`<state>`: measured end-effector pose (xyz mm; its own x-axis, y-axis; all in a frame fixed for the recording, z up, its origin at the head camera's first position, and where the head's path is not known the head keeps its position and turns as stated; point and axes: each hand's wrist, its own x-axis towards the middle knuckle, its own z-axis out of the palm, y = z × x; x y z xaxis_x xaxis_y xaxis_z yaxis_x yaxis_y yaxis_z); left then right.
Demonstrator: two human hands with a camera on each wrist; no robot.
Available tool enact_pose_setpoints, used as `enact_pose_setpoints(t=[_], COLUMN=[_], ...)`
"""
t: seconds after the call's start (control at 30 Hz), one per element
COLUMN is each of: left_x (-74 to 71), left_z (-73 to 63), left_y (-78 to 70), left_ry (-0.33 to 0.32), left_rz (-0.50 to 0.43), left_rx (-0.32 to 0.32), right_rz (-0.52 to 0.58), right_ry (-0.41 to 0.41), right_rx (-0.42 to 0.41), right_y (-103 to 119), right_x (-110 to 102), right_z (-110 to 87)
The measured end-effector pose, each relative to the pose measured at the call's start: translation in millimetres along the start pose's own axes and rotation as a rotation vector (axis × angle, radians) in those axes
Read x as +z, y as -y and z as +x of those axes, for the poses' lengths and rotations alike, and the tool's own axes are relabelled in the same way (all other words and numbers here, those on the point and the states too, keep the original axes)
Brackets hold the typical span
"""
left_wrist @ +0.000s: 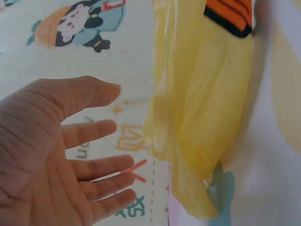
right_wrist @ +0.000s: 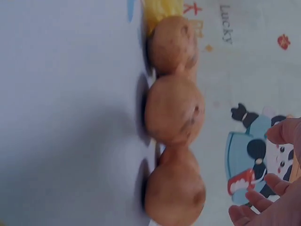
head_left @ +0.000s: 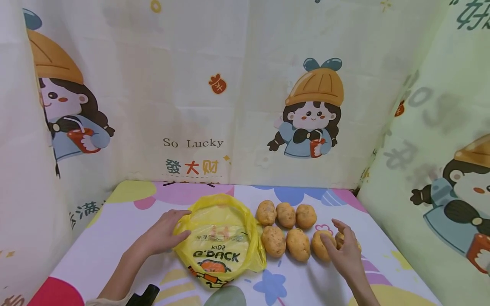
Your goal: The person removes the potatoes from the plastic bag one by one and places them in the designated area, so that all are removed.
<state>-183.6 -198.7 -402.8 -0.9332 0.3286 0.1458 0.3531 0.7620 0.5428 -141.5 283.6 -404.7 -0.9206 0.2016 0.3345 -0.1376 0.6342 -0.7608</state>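
A yellow plastic bag point(head_left: 220, 250) with printed letters and an orange cartoon lies at the middle of the table, its mouth spread wide. At its left rim is my left hand point(head_left: 164, 233), fingers extended; the left wrist view shows the bare palm apart from the bag point(left_wrist: 202, 94). Several potatoes lie in two rows right of the bag, including a back-row potato point(head_left: 306, 216) and a front-row potato point(head_left: 298, 245). My right hand point(head_left: 346, 253) is over the right end of the front row, thumb and fingers spread, holding nothing. It partly hides the last potatoes there.
The table point(head_left: 153, 272) has a colourful printed cover. Pale cloth walls with cartoon prints stand behind point(head_left: 249, 127) and on both sides. A black cylindrical object point(head_left: 143, 295) shows beside the left forearm.
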Motion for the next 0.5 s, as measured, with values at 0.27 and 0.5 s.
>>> enact_pose_setpoints(t=[0.27,0.5], left_x=[1.7,14.3], left_z=[-14.2,-20.3], left_y=[-11.8,-23.8], left_ry=[-0.158,-0.233], left_rz=[-0.032,-0.057], left_rx=[0.041,0.028], right_rz=[0.069,0.103], right_ry=[0.076,0.136], right_rx=[-0.062,-0.023], right_y=[31,42], right_x=[24,41], right_z=[-12.3,-23.1])
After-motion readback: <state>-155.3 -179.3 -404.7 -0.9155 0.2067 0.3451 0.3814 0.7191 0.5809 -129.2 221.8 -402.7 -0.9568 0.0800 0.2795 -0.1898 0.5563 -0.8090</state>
